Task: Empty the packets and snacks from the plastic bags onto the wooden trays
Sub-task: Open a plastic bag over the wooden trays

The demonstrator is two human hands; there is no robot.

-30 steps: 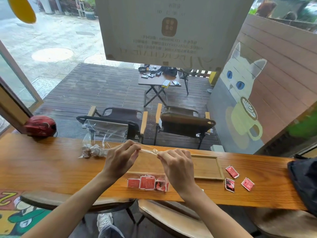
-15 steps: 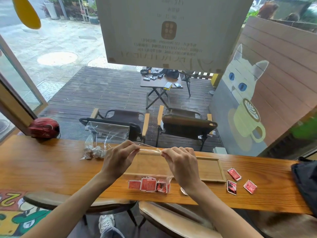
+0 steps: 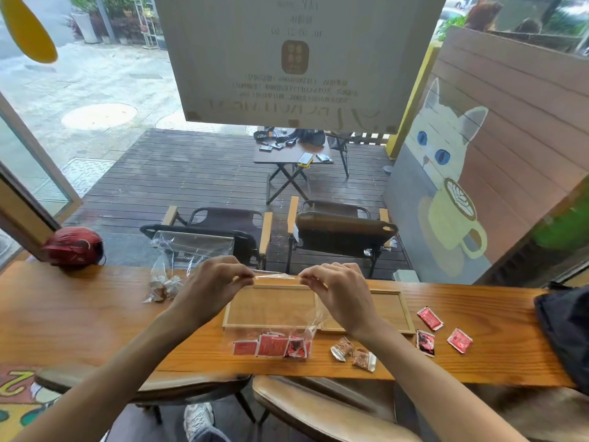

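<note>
My left hand (image 3: 212, 283) and my right hand (image 3: 342, 291) each pinch one end of the top edge of a clear plastic bag (image 3: 277, 301), held stretched above the counter. Several red packets (image 3: 271, 345) sit in the bag's bottom, which rests on the wood near the front edge. Behind the bag lie two shallow wooden trays, the left tray (image 3: 271, 306) and the right tray (image 3: 390, 311), side by side. Three red packets (image 3: 430, 319) lie loose right of the trays. Two brown wrapped snacks (image 3: 353, 354) lie below the right tray.
A second clear bag (image 3: 178, 263) with brown snacks stands at the counter's back left. A red helmet (image 3: 75, 247) sits at the far left, a dark bag (image 3: 564, 327) at the far right. Stools (image 3: 318, 406) stand under the counter's front edge; glass runs behind it.
Both hands have lifted the bag's top edge a little higher. The two brown snacks have come into sight below my right wrist.
</note>
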